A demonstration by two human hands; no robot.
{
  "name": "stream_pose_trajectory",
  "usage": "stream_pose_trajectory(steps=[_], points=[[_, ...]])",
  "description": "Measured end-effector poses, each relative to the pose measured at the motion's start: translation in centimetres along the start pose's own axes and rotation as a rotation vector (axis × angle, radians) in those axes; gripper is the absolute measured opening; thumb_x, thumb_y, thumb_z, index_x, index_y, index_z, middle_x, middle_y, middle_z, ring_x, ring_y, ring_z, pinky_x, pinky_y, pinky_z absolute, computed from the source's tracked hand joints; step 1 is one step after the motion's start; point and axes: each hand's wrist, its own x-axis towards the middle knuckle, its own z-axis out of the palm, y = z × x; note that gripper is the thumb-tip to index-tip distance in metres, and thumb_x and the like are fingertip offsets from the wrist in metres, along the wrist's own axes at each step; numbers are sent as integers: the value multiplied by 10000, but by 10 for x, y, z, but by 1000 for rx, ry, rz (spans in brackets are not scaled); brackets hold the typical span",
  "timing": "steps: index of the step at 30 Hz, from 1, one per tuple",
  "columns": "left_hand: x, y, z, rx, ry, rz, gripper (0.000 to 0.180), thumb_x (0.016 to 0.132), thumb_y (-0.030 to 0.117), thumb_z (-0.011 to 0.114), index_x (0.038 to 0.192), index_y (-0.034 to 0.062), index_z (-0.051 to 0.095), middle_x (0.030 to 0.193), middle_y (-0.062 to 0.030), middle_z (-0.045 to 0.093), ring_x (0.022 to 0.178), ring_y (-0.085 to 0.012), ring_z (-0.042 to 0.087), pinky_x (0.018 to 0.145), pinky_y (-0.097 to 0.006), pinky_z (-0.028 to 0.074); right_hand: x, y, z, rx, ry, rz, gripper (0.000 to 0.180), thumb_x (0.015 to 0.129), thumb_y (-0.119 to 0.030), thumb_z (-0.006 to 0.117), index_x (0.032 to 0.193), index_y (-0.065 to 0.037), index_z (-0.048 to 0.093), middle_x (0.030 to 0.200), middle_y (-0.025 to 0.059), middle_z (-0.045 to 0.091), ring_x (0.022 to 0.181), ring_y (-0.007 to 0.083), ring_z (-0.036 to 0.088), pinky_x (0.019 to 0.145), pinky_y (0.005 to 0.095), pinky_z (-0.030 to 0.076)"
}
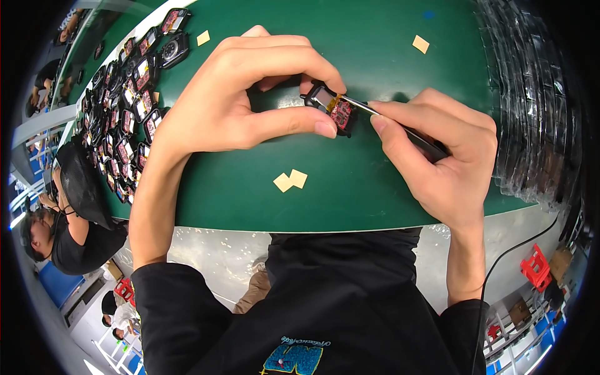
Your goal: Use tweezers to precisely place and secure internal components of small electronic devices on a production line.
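Note:
My left hand [231, 94] pinches a small black smartwatch case [331, 107] between thumb and fingers, above the green table. The case is open and shows a silver battery, a strip of yellow tape and a red circuit board [342, 115]. In my right hand [445, 140] are tweezers [409, 132] with a black body and a silver tip. Their tip touches or hovers just over the yellow tape at the case's upper edge; I cannot tell which. Two cream paper squares [290, 180] lie on the table below the case, one partly overlapping the other.
Many open watch cases [125, 119] with red boards crowd the table's left side. Single cream squares lie farther back, one at left [203, 38] and one at right [420, 44]. Stacked clear plastic trays [531, 106] line the right edge. A person [75, 231] sits at the left.

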Motion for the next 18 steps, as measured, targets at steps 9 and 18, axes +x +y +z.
stream_pose_trajectory(steps=[9,18], points=[[1,0,3,-30,18,17,469,763,292,982,1139,55,833,957,-12,773,781,-159,582,769,-327,387,-1,3,-1,-13,3,-37,191,858,92,826,1030,19,863,707,23,650,594,74,547,551,248,383],[2,3,3,-46,29,11,443,773,281,979,1136,70,836,945,-5,763,759,-152,564,769,-327,388,-2,0,-1,-27,-4,-23,183,865,81,827,1035,22,862,706,15,637,597,67,532,552,246,370]])
